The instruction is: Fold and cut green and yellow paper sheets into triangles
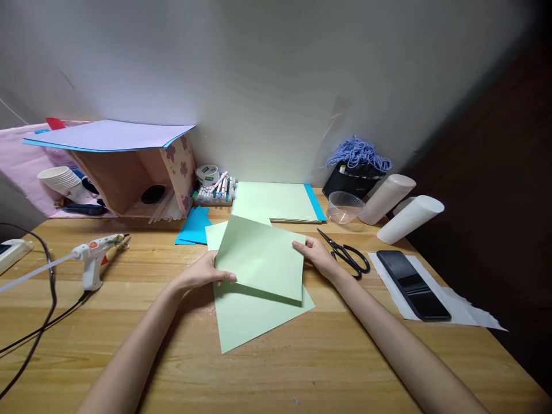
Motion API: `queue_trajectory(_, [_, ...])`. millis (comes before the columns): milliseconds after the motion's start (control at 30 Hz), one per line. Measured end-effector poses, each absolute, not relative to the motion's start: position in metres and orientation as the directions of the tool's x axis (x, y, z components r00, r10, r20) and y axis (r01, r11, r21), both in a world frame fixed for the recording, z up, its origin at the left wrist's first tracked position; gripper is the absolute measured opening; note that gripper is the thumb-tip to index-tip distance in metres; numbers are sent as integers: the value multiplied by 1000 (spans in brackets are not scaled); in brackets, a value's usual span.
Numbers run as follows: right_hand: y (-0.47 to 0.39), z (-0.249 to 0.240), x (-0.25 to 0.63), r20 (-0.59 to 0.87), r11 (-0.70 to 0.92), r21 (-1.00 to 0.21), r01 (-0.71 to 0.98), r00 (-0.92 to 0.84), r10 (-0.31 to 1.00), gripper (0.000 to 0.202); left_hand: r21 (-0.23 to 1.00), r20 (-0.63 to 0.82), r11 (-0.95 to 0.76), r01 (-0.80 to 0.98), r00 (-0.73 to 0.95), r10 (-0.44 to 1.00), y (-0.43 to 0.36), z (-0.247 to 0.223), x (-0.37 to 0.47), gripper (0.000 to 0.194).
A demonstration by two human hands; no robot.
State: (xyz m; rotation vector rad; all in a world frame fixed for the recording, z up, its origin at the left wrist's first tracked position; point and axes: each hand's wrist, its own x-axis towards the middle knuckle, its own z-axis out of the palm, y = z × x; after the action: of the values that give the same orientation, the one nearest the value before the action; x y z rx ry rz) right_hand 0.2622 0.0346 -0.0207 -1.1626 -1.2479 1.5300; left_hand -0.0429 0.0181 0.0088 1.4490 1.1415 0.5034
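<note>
Between my two hands is a light green sheet of paper, held tilted above the table. My left hand pinches its lower left edge, thumb on top. On the right edge, my right hand grips it with the thumb on the front face; the other fingers are partly hidden behind. Under the held sheet, another light green sheet lies on the wooden table, partly covered. Black-handled scissors rest just beyond my right hand.
A white glue gun stands at left with its cable. Behind are a box, markers, blue paper and a green paper stack. Rightward are a plastic bowl, black pouch, white rolls and a phone.
</note>
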Motion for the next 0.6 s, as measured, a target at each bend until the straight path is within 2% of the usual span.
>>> queue_trajectory(67, [36, -14, 269, -242, -246, -969, 25, -312, 919, 33, 933, -265, 143, 330, 362, 894, 21, 8, -44, 32])
queue_trajectory(167, [37, -2, 282, -371, -353, -927, 128, -449, 813, 32, 952, -157, 120, 283, 110, 982, 29, 1, -47, 48])
queue_trajectory(233, [37, 5, 287, -405, -363, -913, 185, -502, 764, 32, 970, -120, 116, 214, 3, 993, 35, -7, -49, 55])
queue_trajectory(300, [36, 11, 287, -401, -341, -916, 211, -519, 755, 32, 985, -95, 100, 138, -43, 995, 39, -14, -50, 57])
queue_trajectory(367, [33, 14, 281, -361, -314, -933, 179, -475, 802, 31, 990, -32, 51, 129, -141, 989, 41, -20, -49, 55])
queue_trajectory(467, [26, 19, 265, -240, -230, -971, 70, -366, 899, 30, 929, 197, -83, 362, -289, 937, 32, -19, -37, 44])
queue_trajectory(500, [23, 21, 260, -202, -195, -979, 56, -354, 913, 30, 869, 287, -147, 472, -241, 927, 26, -15, -30, 38])
queue_trajectory(533, [19, 24, 255, -166, -156, -986, 57, -350, 922, 30, 807, 342, -228, 545, -118, 932, 18, -11, -22, 32])
queue_trajectory(600, [10, 29, 246, -99, -74, -993, 88, -335, 937, 29, 722, 392, -410, 557, 158, 906, -1, 1, -5, 29])
